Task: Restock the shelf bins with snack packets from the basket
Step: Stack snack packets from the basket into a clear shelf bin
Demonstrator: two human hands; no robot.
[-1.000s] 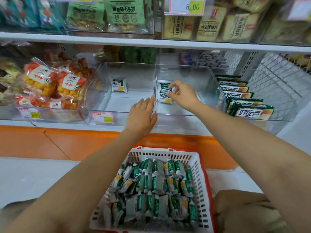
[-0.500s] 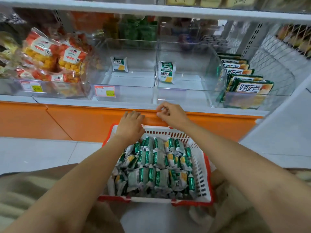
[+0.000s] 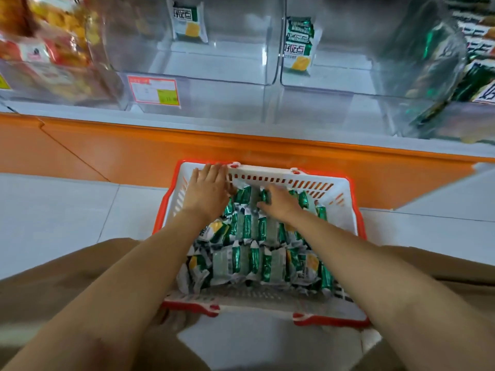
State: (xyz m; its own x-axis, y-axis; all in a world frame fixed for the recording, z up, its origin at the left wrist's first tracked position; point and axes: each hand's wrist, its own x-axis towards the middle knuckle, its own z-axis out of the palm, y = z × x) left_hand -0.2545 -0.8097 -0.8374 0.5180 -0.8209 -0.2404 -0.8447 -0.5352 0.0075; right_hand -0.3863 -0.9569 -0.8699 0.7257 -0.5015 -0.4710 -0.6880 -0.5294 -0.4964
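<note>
A white basket with an orange rim (image 3: 270, 174) stands on the floor between my knees, holding several green-and-white snack packets (image 3: 247, 261). My left hand (image 3: 207, 192) reaches into its far left corner with straight fingers laid on the packets. My right hand (image 3: 280, 203) is in the far middle, thumb and fingers curled round a green snack packet (image 3: 264, 196). Above, the left clear shelf bin (image 3: 203, 83) holds one packet (image 3: 187, 21) at its back. The right clear bin (image 3: 334, 88) holds standing packets (image 3: 297, 42).
An orange shelf base (image 3: 241, 149) runs right behind the basket. A price tag (image 3: 154, 91) sits on the left bin's front. Bags of yellow snacks (image 3: 53, 36) fill the bin at far left, and green packets (image 3: 479, 76) the one at far right. Pale floor tiles (image 3: 67, 210) lie on the left.
Both hands came down from the shelf bins into the basket. My right hand left a packet in the right bin and now grips one in the basket. My view tilted downward.
</note>
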